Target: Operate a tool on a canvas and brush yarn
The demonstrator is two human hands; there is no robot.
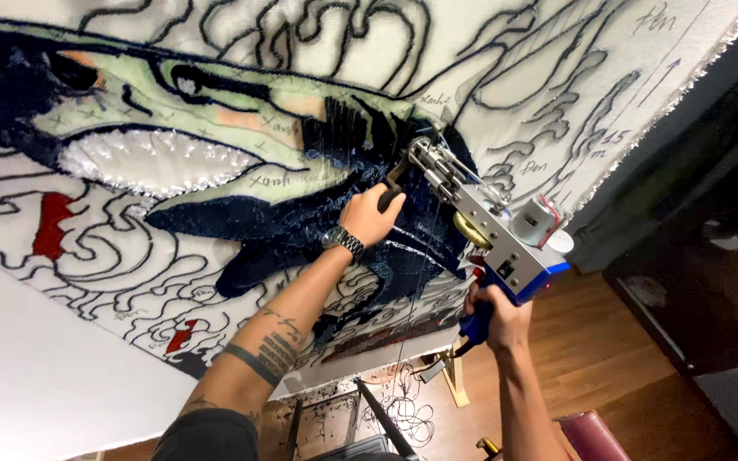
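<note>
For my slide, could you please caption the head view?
Left hand and right hand press a tufting gun into the dark blue pile of a stretched cloth.

Surroundings: wood floor, dark curtain, frame legs, loose yarn.

Brown plank floor [617, 358] runs along the lower right. A dark curtain [685, 162] hangs at the right edge of the stretched cloth, with a dark cabinet [711, 299] below it. A pale wooden leg [454, 380] stands near the bottom centre, with a black metal stand [382, 418] just beside it. Tangled dark yarn [407, 410] lies on the floor around them. Maroon padded seat [591, 435] at the bottom edge. Plain white wall [36, 376] at lower left.
</note>
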